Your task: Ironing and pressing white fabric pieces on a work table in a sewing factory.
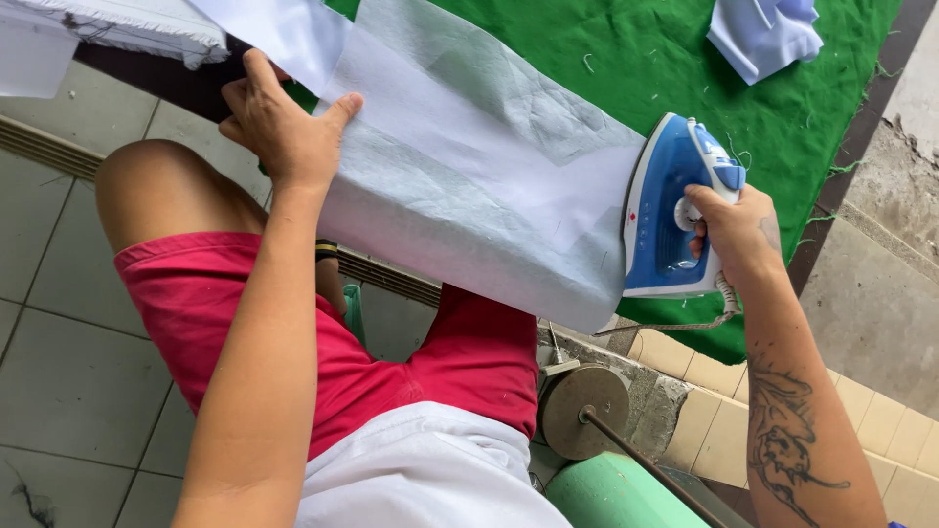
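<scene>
Head view, looking down past red shorts and bare knees. Right hand (738, 235): grip closed around the handle of a blue-and-white steam iron (670, 210); iron sits at the right end of a long white fabric strip (479, 166), its nose pointing away from the person, its soleplate side not visible. Left hand (284, 122): open, palm flat, fingers spread, pressing the left end of the strip; it grips nothing. Strip lies across a green cloth (685, 59) that covers the surface, with its near edge hanging over the front. Iron's grey cord (685, 321) trails from the heel along the surface edge. Surroundings: folded white cloth pieces (763, 29) at the far right of the green cloth, well apart from the iron; loose thread scraps scattered on the green; more white fabric (117, 29) at upper left. Below the edge: a round metal disc on a rod (584, 409), a green cylinder (626, 494), a tiled floor (59, 323)
</scene>
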